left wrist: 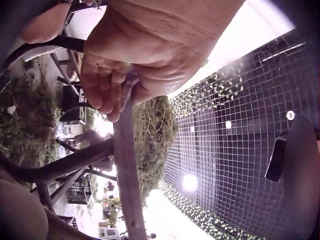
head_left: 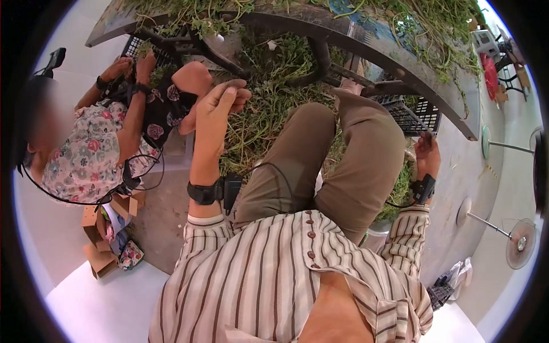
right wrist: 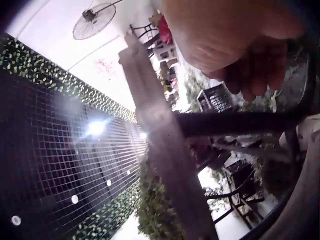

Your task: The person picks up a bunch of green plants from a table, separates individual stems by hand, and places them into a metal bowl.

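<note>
My left hand (head_left: pixel 224 98) is raised in front of my left knee, over a heap of green stalks (head_left: pixel 257 123) on the floor. In the left wrist view its curled fingers (left wrist: pixel 107 87) pinch a thin greyish plant stem (left wrist: pixel 129 86). My right hand (head_left: pixel 426 152) hangs low outside my right knee, beside a black plastic crate (head_left: pixel 409 114). In the right wrist view its fingers (right wrist: pixel 252 72) curl loosely, and I see nothing in them.
A dark table (head_left: pixel 400 57) strewn with greens stands above my knees; its edge (left wrist: pixel 127 175) crosses both wrist views. At my left a person in floral clothes (head_left: pixel 94 151) handles greens at another crate (head_left: pixel 137 47). Cardboard boxes (head_left: pixel 97 240) lie on the floor; a standing fan (head_left: pixel 520 243) stands right.
</note>
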Motion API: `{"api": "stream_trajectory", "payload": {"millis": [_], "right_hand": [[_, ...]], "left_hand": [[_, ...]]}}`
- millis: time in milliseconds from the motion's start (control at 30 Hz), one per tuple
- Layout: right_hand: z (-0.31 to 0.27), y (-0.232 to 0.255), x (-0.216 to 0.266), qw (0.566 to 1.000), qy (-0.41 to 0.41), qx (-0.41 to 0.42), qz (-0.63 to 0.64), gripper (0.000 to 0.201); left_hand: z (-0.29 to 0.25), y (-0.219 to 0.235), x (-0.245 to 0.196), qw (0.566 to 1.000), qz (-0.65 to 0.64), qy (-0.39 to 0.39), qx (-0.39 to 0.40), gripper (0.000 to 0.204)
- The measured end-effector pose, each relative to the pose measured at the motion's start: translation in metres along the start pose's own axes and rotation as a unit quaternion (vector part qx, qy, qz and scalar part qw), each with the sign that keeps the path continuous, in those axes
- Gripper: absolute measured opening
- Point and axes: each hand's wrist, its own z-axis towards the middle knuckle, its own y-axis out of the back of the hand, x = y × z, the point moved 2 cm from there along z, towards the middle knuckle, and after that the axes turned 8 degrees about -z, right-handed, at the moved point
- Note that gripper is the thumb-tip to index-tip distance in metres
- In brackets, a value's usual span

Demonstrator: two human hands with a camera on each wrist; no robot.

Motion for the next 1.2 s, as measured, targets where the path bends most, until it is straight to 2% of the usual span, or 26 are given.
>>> {"api": "stream_trajectory", "payload": {"millis": [67,100,200,267,400,467,600,667,733,767,833,867,1000,1100,1200], "right_hand": [[-0.015,-0.027,0.03,0.99,0.082,0.112,-0.01,0.022],[-0.024,-0.049,0.05,0.99,0.072,0.121,0.028,0.019],[-0.063,-0.124,0.105,0.962,0.105,0.232,0.094,0.017],[-0.094,-0.173,0.127,0.937,0.095,0.302,0.149,0.017],[-0.132,-0.266,0.134,0.861,0.069,0.465,0.195,0.019],[-0.134,-0.304,0.128,0.85,0.072,0.493,0.17,0.019],[-0.119,-0.354,0.089,0.872,0.11,0.453,0.145,0.021],[-0.098,-0.36,0.063,0.906,0.076,0.383,0.163,0.018],[-0.079,-0.356,0.041,0.922,0.038,0.35,0.16,0.019],[-0.075,-0.357,0.037,0.919,0.051,0.353,0.166,0.019],[-0.071,-0.353,0.024,0.954,-0.011,0.267,0.136,0.019],[-0.072,-0.352,0.025,0.954,0.004,0.263,0.144,0.019],[-0.072,-0.353,0.03,0.944,0.051,0.287,0.157,0.019],[-0.071,-0.351,0.033,0.943,0.011,0.271,0.191,0.017],[-0.067,-0.346,0.037,0.943,0.004,0.262,0.205,0.016]], "left_hand": [[0.0,0.003,0.003,1.0,-0.01,0.0,-0.005,0.029],[-0.002,0.005,0.004,1.0,-0.008,-0.006,-0.008,0.029],[-0.001,0.009,0.009,1.0,0.0,-0.006,-0.018,0.028],[0.0,0.011,0.013,1.0,0.009,-0.003,-0.015,0.028],[0.002,0.007,0.012,1.0,0.023,0.011,-0.016,0.028],[0.003,0.005,0.009,1.0,0.01,0.008,-0.017,0.028],[0.002,0.005,0.0,1.0,0.009,-0.002,-0.021,0.028],[0.001,0.01,0.001,0.999,0.019,-0.006,-0.04,0.029],[-0.002,0.017,0.007,0.999,0.029,-0.01,-0.039,0.029],[0.001,0.018,0.008,0.999,0.04,-0.009,-0.033,0.03],[0.004,0.011,0.009,0.999,0.039,-0.016,-0.033,0.028],[0.005,0.007,0.01,0.998,0.034,-0.008,-0.044,0.026],[0.015,-0.012,0.011,1.0,0.02,-0.001,-0.007,0.028],[0.023,-0.025,0.0,0.999,0.027,-0.019,0.033,0.029],[0.033,-0.035,-0.012,0.997,0.049,-0.053,0.033,0.029]]}}
